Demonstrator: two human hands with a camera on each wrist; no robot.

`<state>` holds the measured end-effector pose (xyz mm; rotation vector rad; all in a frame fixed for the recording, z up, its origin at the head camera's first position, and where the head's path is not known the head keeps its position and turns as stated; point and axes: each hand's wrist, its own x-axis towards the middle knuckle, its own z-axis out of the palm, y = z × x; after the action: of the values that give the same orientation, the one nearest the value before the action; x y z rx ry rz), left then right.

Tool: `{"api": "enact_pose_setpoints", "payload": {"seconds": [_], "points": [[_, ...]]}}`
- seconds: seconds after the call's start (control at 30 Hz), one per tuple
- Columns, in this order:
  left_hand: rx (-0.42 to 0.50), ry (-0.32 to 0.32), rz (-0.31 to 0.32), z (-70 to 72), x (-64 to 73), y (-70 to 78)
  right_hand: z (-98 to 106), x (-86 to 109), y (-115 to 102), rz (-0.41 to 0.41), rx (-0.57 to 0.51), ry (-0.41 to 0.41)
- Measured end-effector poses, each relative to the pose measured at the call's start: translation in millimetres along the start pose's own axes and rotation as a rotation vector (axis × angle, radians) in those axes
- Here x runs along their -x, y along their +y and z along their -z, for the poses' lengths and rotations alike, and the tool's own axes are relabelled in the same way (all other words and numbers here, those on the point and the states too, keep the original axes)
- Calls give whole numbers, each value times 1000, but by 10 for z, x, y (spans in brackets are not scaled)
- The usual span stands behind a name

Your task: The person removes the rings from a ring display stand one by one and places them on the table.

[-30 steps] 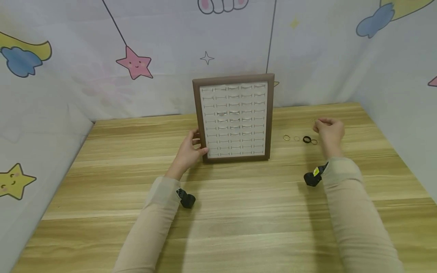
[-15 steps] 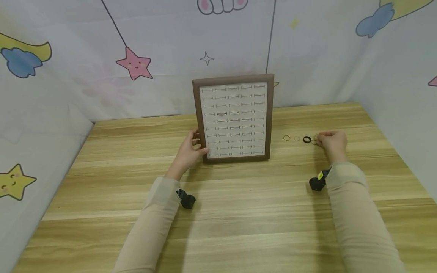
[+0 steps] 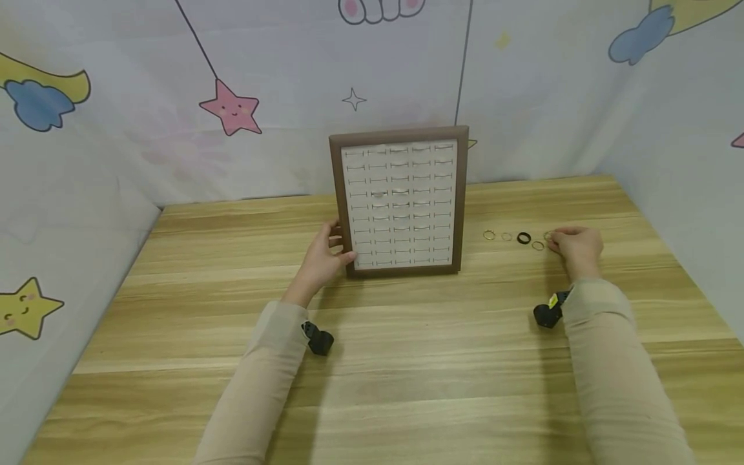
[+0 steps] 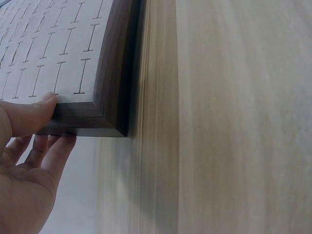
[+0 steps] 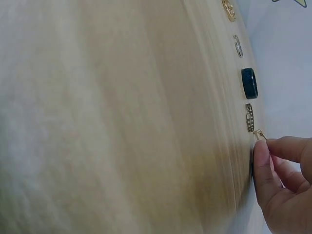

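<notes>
A brown-framed ring display board [image 3: 401, 200] with a white slotted face stands upright, leaning back slightly. My left hand [image 3: 321, 260] grips its lower left edge, thumb on the front and fingers behind, as the left wrist view [image 4: 29, 146] also shows. To the right, my right hand [image 3: 578, 248] pinches a gold ring [image 5: 259, 134] between thumb and index finger at the tabletop. Beside it lies a patterned gold ring [image 5: 250, 118], then a wide black ring [image 5: 249, 83], a thin ring [image 5: 238, 46] and another gold ring [image 5: 229, 9] in a row.
The wood-grain table [image 3: 407, 374] runs back to a white cloth backdrop [image 3: 279, 77] printed with stars and clouds. Cloth also hangs at both sides. A small black camera is strapped to each wrist.
My right hand has come down toward the table and slid right, with the pinched ring. The patterned gold ring now lies apart from the black one. My left hand and the board stay put.
</notes>
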<state>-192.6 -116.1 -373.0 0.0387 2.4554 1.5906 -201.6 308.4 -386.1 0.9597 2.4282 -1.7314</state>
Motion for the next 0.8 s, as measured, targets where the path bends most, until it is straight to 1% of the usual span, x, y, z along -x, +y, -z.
{"api": "enact_pose_setpoints", "payload": {"seconds": [0.23, 0.4, 0.6, 0.7, 0.8], "points": [[1, 1, 4, 3, -4, 5, 2, -23, -12, 18, 65, 10], [7, 1, 2, 3, -6, 8, 11, -21, -29, 23, 85, 6], [7, -1, 5, 3, -4, 10, -9, 3, -64, 17, 134, 39], [7, -1, 10, 3, 2, 14, -60, 31, -123, 51, 170, 77], [7, -2, 10, 4, 6, 10, -144, 84, -229, 128, 168, 121]]}}
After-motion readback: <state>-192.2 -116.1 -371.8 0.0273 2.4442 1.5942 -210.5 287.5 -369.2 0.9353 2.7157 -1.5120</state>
